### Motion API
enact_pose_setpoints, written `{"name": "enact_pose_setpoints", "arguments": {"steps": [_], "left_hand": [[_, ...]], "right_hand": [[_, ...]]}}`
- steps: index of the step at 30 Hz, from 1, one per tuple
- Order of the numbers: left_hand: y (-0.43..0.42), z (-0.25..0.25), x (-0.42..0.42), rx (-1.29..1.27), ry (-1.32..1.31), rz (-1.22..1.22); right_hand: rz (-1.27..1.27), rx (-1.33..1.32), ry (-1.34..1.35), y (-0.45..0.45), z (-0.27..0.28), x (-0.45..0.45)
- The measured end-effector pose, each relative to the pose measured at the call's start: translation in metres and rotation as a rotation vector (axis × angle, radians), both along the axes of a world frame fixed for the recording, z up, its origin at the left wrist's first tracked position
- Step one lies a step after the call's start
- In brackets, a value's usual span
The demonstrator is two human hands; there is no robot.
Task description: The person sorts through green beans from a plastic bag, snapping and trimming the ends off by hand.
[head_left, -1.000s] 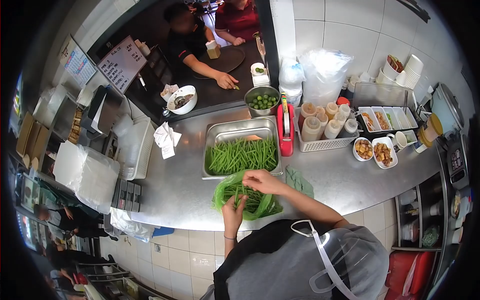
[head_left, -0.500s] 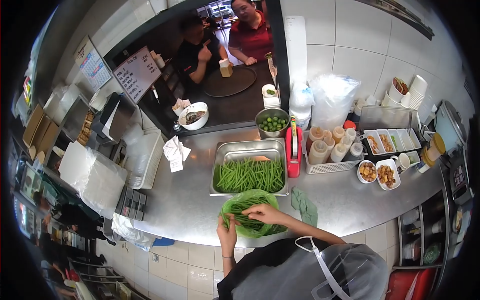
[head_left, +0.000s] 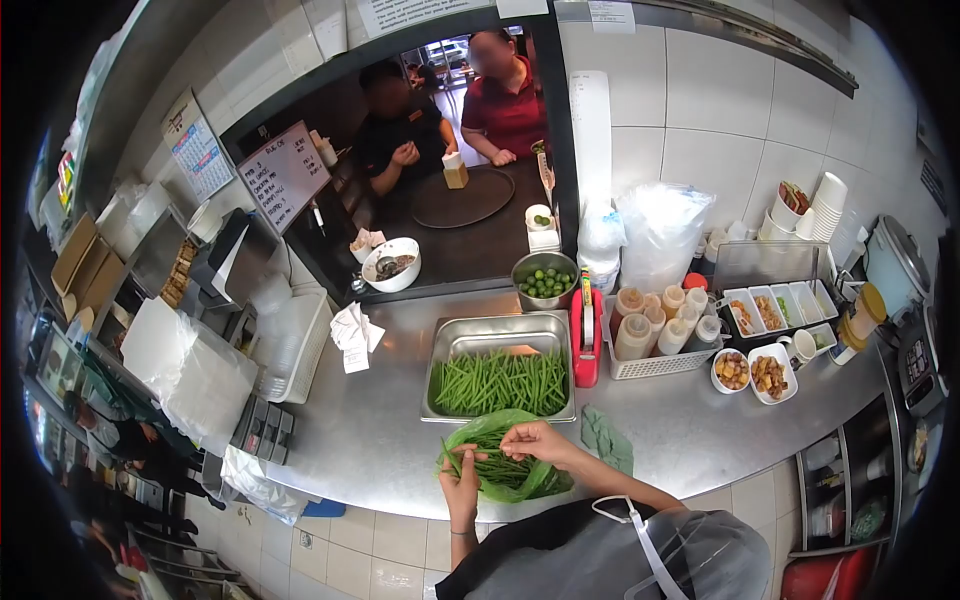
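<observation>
A green plastic bag [head_left: 545, 480] of green beans lies open at the counter's front edge. Over its left side my left hand [head_left: 461, 487] is closed on green beans, whose ends stick out by the fingers. My right hand [head_left: 536, 441] is pinched above the beans in the bag; a thin bean seems to run between the two hands. Just behind the bag sits a steel tray [head_left: 430, 402] with cut green beans [head_left: 502, 383] spread in it.
Right of the tray stand a red tape dispenser [head_left: 585, 340] and a basket of squeeze bottles [head_left: 660, 362]. A pot of green citrus [head_left: 545, 280] is behind. A green cloth [head_left: 605, 440] lies beside the bag. Two people stand beyond the pass window.
The view has tilted up, so the counter sits lower in it. My right hand has moved over the bag, near my left. Beyond the window, a person's arm has drawn back from the ledge.
</observation>
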State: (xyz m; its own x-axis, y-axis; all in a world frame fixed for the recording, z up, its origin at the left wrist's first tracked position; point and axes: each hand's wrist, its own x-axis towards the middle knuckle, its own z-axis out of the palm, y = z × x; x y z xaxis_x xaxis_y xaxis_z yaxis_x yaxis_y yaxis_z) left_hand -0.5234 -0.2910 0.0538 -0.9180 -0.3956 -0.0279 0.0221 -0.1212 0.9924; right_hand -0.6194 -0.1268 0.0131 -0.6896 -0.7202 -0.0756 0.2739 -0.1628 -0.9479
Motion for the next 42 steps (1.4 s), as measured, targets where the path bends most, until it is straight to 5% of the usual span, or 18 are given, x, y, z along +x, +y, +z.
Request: {"name": "enact_pose_setpoints", "arguments": {"steps": [13,21,25,29,31,36,42], "left_hand": [[0.002,0.01,0.012,0.395,0.009,-0.049],[-0.02,-0.01,0.01,0.857,0.084,-0.208],[-0.026,-0.006,0.012,0.814,0.011,-0.052],[-0.026,0.008,0.02,0.263,-0.001,0.092],[-0.028,-0.004,0.021,-0.418,-0.089,-0.043],[-0.025,-0.014,0.049,-1.245,-0.402,-0.313],[-0.031,0.001,0.072,-1.06,-0.476,-0.366]], "right_hand": [[-0.139,-0.009,0.059,-0.012,0.015,0.01],[0.291,-0.234,0.146,-0.019,0.047,0.038],[0.308,-0.103,0.284,-0.028,0.029,0.039],[-0.176,0.378,0.888,-0.023,0.003,0.011],[-0.133,0.652,1.034,-0.013,-0.004,0.006],[0.189,0.771,0.964,0.02,0.034,0.024],[0.446,0.843,1.079,0.046,0.028,0.045]]}}
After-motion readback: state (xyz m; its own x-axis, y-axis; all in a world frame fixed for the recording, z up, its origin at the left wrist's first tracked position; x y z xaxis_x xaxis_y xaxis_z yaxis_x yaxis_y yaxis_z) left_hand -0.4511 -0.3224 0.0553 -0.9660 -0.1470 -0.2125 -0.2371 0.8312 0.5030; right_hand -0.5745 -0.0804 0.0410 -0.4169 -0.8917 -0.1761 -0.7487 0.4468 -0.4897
